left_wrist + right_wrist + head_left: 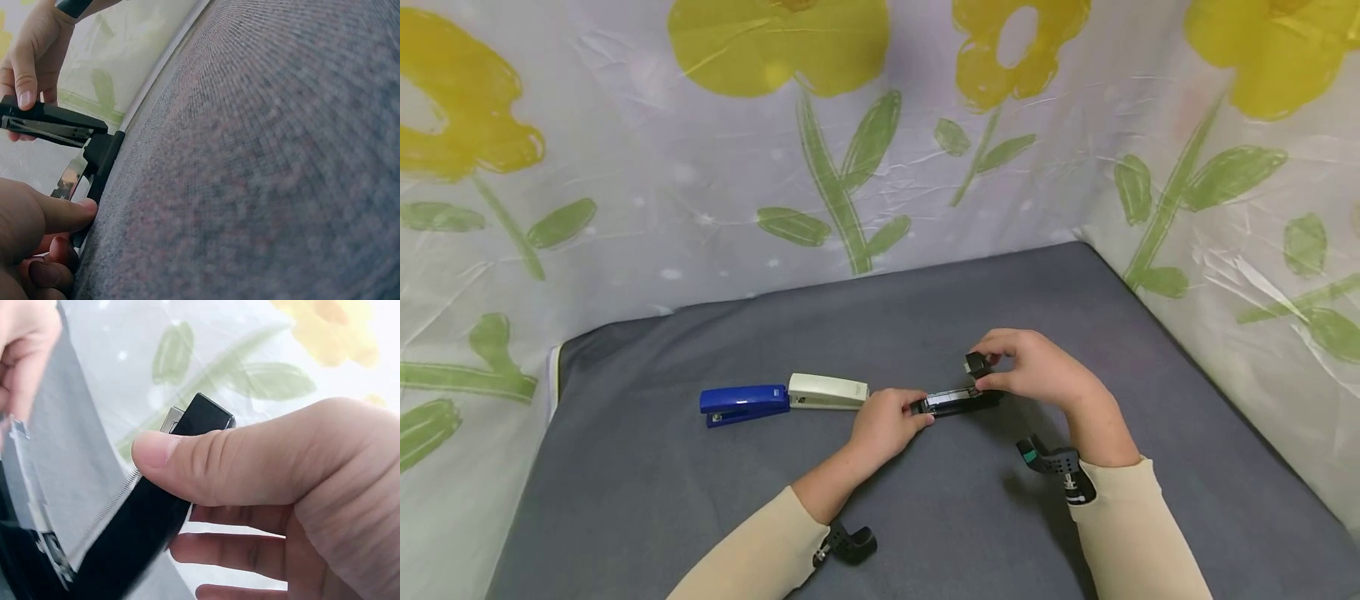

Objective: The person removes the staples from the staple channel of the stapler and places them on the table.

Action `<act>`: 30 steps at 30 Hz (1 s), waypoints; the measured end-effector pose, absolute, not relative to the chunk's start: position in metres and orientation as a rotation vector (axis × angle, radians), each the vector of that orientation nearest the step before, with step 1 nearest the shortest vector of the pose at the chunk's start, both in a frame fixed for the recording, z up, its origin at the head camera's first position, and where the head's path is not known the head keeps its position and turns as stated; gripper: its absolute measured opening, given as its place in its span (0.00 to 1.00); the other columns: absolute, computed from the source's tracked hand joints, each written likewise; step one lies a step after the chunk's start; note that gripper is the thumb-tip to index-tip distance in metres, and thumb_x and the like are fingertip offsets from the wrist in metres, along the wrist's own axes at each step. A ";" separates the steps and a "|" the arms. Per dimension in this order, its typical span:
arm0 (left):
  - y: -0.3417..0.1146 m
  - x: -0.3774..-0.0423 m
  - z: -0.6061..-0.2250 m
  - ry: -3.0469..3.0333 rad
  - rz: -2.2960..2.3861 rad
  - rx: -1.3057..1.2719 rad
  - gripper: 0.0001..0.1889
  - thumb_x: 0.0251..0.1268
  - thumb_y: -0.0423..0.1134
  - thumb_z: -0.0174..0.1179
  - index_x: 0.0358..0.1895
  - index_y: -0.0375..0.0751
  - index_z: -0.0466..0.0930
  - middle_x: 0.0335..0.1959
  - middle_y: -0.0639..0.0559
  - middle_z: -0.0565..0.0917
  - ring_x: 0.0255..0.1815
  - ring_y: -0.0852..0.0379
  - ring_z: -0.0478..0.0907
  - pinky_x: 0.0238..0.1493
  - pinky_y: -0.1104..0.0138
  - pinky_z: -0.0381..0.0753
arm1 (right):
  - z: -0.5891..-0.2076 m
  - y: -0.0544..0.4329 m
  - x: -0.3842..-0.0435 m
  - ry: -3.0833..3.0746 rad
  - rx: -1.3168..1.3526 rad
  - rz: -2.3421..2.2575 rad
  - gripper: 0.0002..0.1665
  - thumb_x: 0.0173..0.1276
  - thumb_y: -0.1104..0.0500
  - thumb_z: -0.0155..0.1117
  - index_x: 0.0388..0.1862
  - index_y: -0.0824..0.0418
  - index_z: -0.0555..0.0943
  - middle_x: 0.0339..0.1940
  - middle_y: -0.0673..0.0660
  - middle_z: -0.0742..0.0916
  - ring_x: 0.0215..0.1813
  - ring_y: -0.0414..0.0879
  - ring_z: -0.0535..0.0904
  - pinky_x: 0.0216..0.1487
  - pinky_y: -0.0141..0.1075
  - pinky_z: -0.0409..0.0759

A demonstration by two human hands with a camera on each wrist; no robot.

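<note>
A black stapler point(962, 407) lies folded open on the dark grey cloth, its upper arm lifted off the base. My left hand point(880, 423) grips the front end of its base between thumb and fingers. Raised above, my right hand point(1037, 367) pinches the free end of the upper arm point(137, 531). In the right wrist view a thin spring point(111, 503) stretches along that arm, and the metal staple channel point(28, 469) is exposed. The left wrist view shows the upper arm point(56, 119) tilted up from the hinge. Whether staples are inside I cannot tell.
To the left of my left hand a cream-white stapler point(827, 392) and a blue stapler point(745, 402) lie end to end. The grey cloth point(760, 333) covers the table. Flower-printed curtains point(715, 192) stand behind it and at the right.
</note>
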State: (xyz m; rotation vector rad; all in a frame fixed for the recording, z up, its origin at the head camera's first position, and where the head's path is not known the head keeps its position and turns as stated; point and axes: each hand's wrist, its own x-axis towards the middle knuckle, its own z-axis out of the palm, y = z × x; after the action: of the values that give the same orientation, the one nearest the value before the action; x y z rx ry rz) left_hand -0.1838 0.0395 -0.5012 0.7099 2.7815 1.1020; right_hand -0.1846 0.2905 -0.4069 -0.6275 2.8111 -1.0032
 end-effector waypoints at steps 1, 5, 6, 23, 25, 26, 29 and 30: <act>0.039 -0.184 -0.501 2.782 1.102 0.705 0.17 0.64 0.42 0.73 0.54 0.42 0.89 0.14 0.62 0.72 0.14 0.66 0.66 0.18 0.69 0.65 | -0.406 0.293 -0.185 2.803 -0.604 -1.023 0.19 0.62 0.61 0.79 0.52 0.58 0.88 0.47 0.47 0.85 0.48 0.52 0.80 0.44 0.46 0.78; 0.039 -0.182 -0.502 2.788 1.105 0.696 0.17 0.63 0.42 0.73 0.54 0.41 0.89 0.14 0.62 0.72 0.14 0.66 0.65 0.18 0.69 0.64 | -0.402 0.302 -0.184 2.796 -0.538 -1.065 0.17 0.62 0.61 0.79 0.50 0.56 0.88 0.44 0.47 0.86 0.48 0.52 0.79 0.44 0.45 0.76; 0.039 -0.183 -0.502 2.789 1.108 0.696 0.17 0.63 0.42 0.73 0.54 0.41 0.89 0.14 0.62 0.72 0.14 0.66 0.65 0.18 0.69 0.64 | -0.401 0.305 -0.184 2.792 -0.530 -1.076 0.16 0.62 0.61 0.79 0.49 0.56 0.88 0.44 0.47 0.86 0.48 0.52 0.79 0.44 0.45 0.76; 0.041 -0.184 -0.501 2.784 1.108 0.662 0.17 0.63 0.43 0.74 0.53 0.43 0.90 0.14 0.62 0.72 0.14 0.67 0.65 0.17 0.70 0.62 | -0.400 0.342 -0.181 2.723 -0.385 -1.139 0.18 0.65 0.61 0.75 0.54 0.58 0.85 0.45 0.52 0.87 0.49 0.49 0.80 0.54 0.49 0.76; 0.040 -0.184 -0.501 2.784 1.112 0.661 0.17 0.63 0.43 0.74 0.53 0.43 0.90 0.14 0.62 0.72 0.14 0.67 0.65 0.17 0.70 0.62 | -0.401 0.346 -0.181 2.710 -0.380 -1.143 0.18 0.66 0.61 0.74 0.55 0.59 0.85 0.43 0.52 0.87 0.47 0.49 0.81 0.52 0.48 0.76; 0.040 -0.184 -0.501 2.785 1.112 0.662 0.17 0.63 0.43 0.74 0.53 0.43 0.90 0.14 0.62 0.72 0.14 0.67 0.65 0.17 0.70 0.62 | -0.401 0.347 -0.181 2.702 -0.373 -1.146 0.18 0.66 0.61 0.74 0.54 0.59 0.85 0.41 0.52 0.87 0.46 0.49 0.81 0.51 0.46 0.76; 0.040 -0.184 -0.502 2.786 1.116 0.662 0.16 0.62 0.43 0.74 0.52 0.44 0.90 0.14 0.62 0.72 0.14 0.67 0.65 0.17 0.69 0.63 | -0.402 0.352 -0.180 2.689 -0.356 -1.145 0.18 0.66 0.61 0.73 0.54 0.60 0.84 0.40 0.52 0.87 0.45 0.47 0.82 0.51 0.44 0.75; 0.040 -0.184 -0.502 2.785 1.118 0.662 0.16 0.62 0.43 0.74 0.52 0.44 0.90 0.14 0.63 0.72 0.14 0.67 0.65 0.17 0.69 0.63 | -0.402 0.354 -0.180 2.684 -0.347 -1.147 0.18 0.67 0.61 0.73 0.54 0.60 0.84 0.40 0.52 0.87 0.44 0.46 0.82 0.51 0.43 0.75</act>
State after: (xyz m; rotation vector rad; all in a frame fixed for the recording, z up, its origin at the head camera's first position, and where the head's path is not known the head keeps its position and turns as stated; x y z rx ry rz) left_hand -0.1842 0.0403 -0.5023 0.6618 2.7852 1.1179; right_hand -0.1797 0.3540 -0.4024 -0.3470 2.6838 -1.1469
